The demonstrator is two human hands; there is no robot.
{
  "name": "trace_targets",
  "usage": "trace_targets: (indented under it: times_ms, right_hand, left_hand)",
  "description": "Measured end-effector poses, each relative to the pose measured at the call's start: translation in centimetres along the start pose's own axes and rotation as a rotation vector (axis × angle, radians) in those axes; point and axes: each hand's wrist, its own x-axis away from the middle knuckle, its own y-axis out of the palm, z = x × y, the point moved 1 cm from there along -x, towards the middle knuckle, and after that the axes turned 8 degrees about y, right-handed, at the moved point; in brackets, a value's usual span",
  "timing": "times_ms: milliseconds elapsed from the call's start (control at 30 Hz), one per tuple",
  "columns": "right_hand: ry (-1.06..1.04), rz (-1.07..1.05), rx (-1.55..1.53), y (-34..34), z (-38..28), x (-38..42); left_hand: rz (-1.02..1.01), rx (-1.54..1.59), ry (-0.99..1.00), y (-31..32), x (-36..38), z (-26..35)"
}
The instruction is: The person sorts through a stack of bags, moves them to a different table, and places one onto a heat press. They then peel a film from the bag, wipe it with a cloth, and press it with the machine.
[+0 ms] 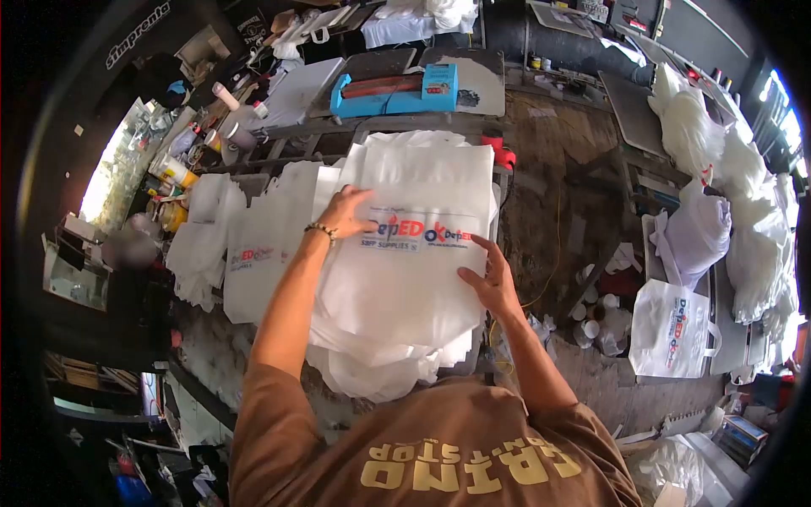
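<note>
A white printed bag (405, 296) lies flat on top of a thick stack of white bags (355, 372), with red and blue lettering across its middle. My left hand (345, 215) rests on the bag's left side, fingers stretched toward the lettering. On the right edge of the same bag is my right hand (494, 277), its thumb and index finger apart on the surface. Neither hand has anything visible closed in its fingers. Left of the stack lies another pile of white bags (253, 287), the top one showing similar print.
Behind the stack a blue holder (397, 100) sits on a dark board. Paint containers (177, 173) crowd the left side. Stuffed white sacks (693, 127) line the right-hand tables, and a printed bag (672, 329) hangs over an edge there. A red object (500, 154) stands beside the stack's far corner.
</note>
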Motion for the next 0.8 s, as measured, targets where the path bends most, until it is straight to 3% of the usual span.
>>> trace_targets:
  times_ms: [67,167,433,633,700,800]
  right_hand:
    - [0.046,0.001,-0.076,0.4,0.2,0.3]
    - [0.089,0.016,-0.205,0.5,1.3,1.0]
    - [0.118,0.116,-0.214,1.3,0.9,2.6]
    - [0.136,0.171,-0.179,2.1,1.8,3.4]
    - [0.161,0.185,-0.219,2.2,1.4,3.7]
    - [0.177,0.172,-0.251,2.2,1.2,3.9]
  left_hand:
    - [-0.166,-0.251,0.069,0.4,-0.4,-0.4]
    - [-0.275,-0.213,0.073,0.3,-1.0,-1.0]
    - [-0.191,-0.193,0.184,0.7,-1.3,-1.9]
    - [-0.162,-0.128,0.094,2.5,-0.8,-1.9]
    - [-0.197,-0.088,-0.020,2.3,-1.0,-1.5]
    - [-0.122,-0.185,0.031,1.8,-0.7,-1.0]
